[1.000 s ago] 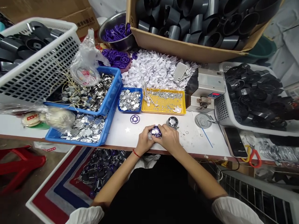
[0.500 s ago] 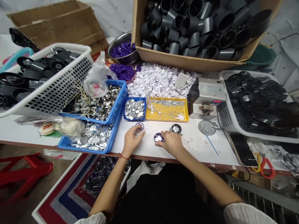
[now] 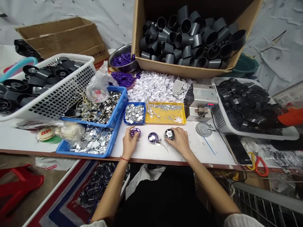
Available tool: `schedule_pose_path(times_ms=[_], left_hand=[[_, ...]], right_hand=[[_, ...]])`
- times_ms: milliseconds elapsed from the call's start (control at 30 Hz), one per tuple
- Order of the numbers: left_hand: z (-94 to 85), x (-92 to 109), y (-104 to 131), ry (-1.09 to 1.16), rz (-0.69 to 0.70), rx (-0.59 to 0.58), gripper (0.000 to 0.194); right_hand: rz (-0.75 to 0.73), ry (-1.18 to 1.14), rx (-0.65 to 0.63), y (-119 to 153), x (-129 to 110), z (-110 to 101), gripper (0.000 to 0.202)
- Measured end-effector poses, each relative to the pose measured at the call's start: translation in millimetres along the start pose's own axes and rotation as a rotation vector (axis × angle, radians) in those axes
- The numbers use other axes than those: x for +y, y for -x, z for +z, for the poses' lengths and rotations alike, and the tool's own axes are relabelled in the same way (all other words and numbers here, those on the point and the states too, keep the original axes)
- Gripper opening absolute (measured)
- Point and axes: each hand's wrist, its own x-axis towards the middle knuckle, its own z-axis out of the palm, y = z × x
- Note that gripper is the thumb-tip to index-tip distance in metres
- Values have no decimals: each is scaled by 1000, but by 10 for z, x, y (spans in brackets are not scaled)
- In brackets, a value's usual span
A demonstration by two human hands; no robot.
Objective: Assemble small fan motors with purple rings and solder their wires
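Note:
My left hand [image 3: 130, 142] grips a purple plastic ring with spokes [image 3: 135, 132] between thumb and fingers, low over the white table. To its right a round purple part with a white piece in it [image 3: 153, 137] lies on the tabletop, a short wire trailing from its side. My right hand [image 3: 180, 140] has its thumb and fingers around the edge of a round black part with a silvery centre [image 3: 169, 134]. Behind the hands sit a small blue tray of metal squares [image 3: 145, 122] and a yellow perforated tray of tiny metal bits [image 3: 165, 122].
Stacked blue trays [image 3: 110, 148] and a white basket [image 3: 87, 74] stand left. A grey machine [image 3: 204, 94], a phone [image 3: 237, 149], scissors [image 3: 261, 167] and another white basket [image 3: 251, 134] are right. A cardboard box of dark pipe fittings [image 3: 170, 71] stands behind. Another person's orange sleeve [image 3: 290, 117] reaches in at far right.
My right hand has left the purple part with the white piece and moved right to the black part. My left hand has closed on the purple ring. An orange sleeve has appeared at right.

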Motion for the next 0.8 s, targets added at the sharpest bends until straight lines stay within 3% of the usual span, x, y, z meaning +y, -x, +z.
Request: schedule_pose_path(times_ms=[133,233,333,433,533,633,800], left_hand=[[-132,198,86,238,-146,21,55],[-113,310,149,190,-104,2,46],[-2,366,166,157,-62,-27,47],[51,360,152,159,-80,-58,48],[-9,303,135,142,-116,-65,46],[-70,264,107,184,-133,-74,43],[27,355,-26,342,-145,-59,39]], right_hand=[[-40,-157,-9,-134,-195,-63,60],[-42,-262,46,-631,-230,-195,46],[-81,-110,-32,-1227,-314,-203,27],[-70,-9,11,-1611,-427,-102,32],[-90,72,46,-1763,-455,-8,38],[-149,85,5,-1820,-387,22,31],[-199,-44,-2,-1773,-253,-49,26]])
